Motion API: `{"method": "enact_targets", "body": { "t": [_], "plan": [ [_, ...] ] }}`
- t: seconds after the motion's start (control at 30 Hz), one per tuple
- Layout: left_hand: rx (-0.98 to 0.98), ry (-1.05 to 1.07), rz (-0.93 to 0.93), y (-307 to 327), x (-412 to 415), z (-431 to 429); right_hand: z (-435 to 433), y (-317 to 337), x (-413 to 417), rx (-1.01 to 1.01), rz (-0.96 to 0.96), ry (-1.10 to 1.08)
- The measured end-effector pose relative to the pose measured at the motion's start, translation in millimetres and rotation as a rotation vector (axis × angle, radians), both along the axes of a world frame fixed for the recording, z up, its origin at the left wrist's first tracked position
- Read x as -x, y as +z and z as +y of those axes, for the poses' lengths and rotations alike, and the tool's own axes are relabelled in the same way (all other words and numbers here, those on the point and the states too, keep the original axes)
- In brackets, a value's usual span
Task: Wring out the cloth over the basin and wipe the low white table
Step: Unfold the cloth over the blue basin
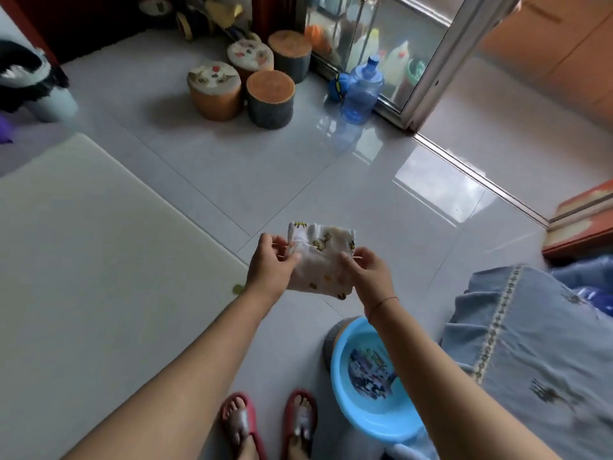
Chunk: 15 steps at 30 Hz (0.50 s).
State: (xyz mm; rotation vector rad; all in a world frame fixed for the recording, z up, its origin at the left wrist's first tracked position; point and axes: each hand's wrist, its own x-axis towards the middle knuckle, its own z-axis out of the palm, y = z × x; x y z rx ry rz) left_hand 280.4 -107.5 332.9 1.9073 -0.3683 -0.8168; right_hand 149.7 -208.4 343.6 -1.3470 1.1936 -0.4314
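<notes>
A small white cloth with yellow prints is held up in front of me over the tiled floor. My left hand pinches its left edge and my right hand pinches its right edge, so it hangs spread between them. The blue plastic basin stands on the floor at the lower right, below my right forearm, partly hidden by it. The low white table fills the left side of the view, its corner near my left wrist.
Several round stump-shaped stools stand at the back centre. A blue water jug sits by a sliding glass door. A blue-covered sofa is at the right. My feet in red sandals are on the glossy tiles.
</notes>
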Motion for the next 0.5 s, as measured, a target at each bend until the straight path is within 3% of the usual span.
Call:
{"method": "enact_targets", "body": {
  "t": [0.3, 0.5],
  "plan": [
    [0.152, -0.396, -0.069, 116.0, 64.9, -11.5, 28.3, 116.0, 98.9, 0.151, -0.029, -0.267],
    [0.195, -0.741, -0.106, 140.2, 117.5, -0.1, 84.0, 128.1, 168.6, 0.176, -0.04, -0.524]
  ]
}}
